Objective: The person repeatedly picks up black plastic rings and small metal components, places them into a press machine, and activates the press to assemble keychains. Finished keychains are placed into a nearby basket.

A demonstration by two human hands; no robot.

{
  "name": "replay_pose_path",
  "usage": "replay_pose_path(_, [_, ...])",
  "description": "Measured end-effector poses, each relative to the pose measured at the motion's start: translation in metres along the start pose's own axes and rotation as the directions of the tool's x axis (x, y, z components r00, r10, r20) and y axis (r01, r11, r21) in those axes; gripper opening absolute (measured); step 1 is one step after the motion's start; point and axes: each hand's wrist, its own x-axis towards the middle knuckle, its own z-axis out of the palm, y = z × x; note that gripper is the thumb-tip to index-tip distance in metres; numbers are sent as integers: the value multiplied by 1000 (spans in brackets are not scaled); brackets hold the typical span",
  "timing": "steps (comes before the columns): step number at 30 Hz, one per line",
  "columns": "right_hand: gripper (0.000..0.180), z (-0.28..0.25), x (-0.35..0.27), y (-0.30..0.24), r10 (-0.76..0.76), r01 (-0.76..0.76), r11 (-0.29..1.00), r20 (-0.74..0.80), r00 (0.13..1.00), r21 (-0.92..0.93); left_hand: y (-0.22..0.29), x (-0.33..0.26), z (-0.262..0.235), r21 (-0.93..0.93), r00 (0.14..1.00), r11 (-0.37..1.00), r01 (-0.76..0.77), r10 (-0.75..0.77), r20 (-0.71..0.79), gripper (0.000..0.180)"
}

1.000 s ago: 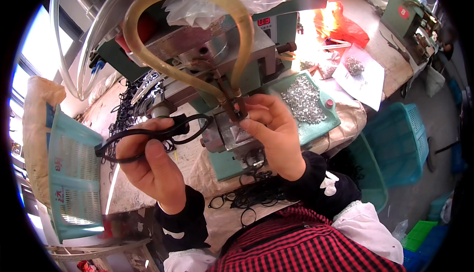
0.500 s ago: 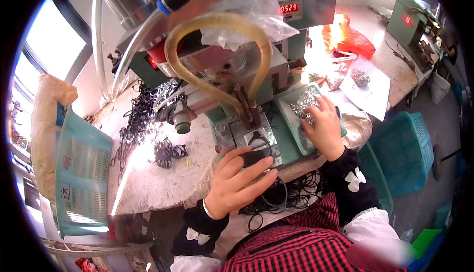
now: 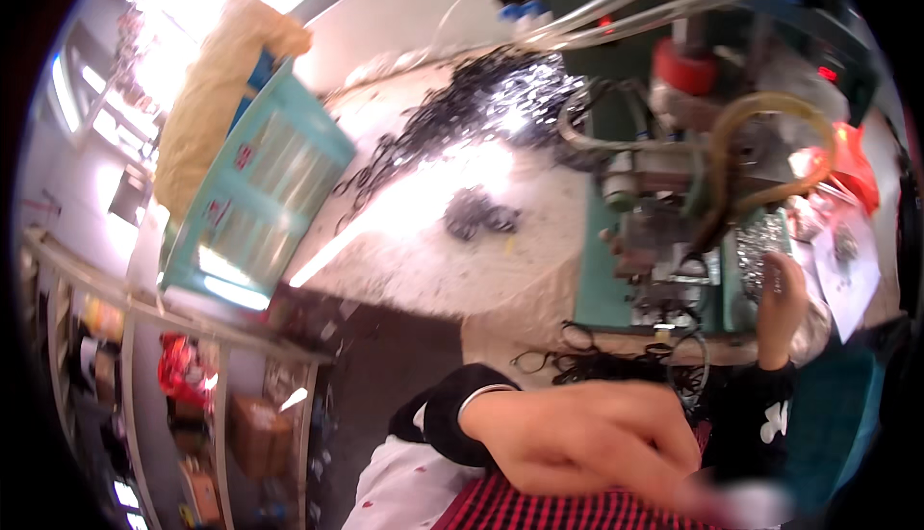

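Observation:
My left hand has come back close to my body, above the red-and-black checked cloth. Its fingers bend toward the lower right, where blur hides the tips, so I cannot tell whether it holds anything. At the green tray of small shiny metal pieces is my right hand, seen edge-on with its visible fingers stretched upward and nothing visible in them. Left of it stands a green bench machine with a metal work plate and a bent yellowish hose. Black loops lie along its front edge, one large loop hanging there.
A heap of black loops covers the table's back, and a smaller bunch lies nearer. On the left stand a turquoise basket and a yellowish sack. Below is a shelf rack. A turquoise bin stands on the right.
The view has swung to the left, so the machine now appears further right. My left hand has left the machine's work plate and drawn back toward my body. The right hand stays by the tray.

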Motion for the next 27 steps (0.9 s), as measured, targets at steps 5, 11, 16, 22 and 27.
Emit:
replay_pose_path(5, [16,17,-4,5,194,-184,932,0,981,312,12,25,18,-254,963,931,-264,236,-133,13])
replay_pose_path(11, [14,7,-6,-7,386,-345,773,38,922,532,21,-77,-92,730,751,270,628,36,-659,14])
replay_pose_path(16, [17,7,4,-27,254,-266,850,90,963,455,-4,-142,-248,595,705,-396,699,241,-667,16])
replay_pose_path(22, [13,-8,-2,-41,292,-267,917,-44,955,296,-35,-199,-311,703,699,-436,562,-203,-686,30])
replay_pose_path(27, [16,-36,1,-75,192,-191,915,32,981,354,-19,-164,-275,751,813,-328,572,104,-574,25])
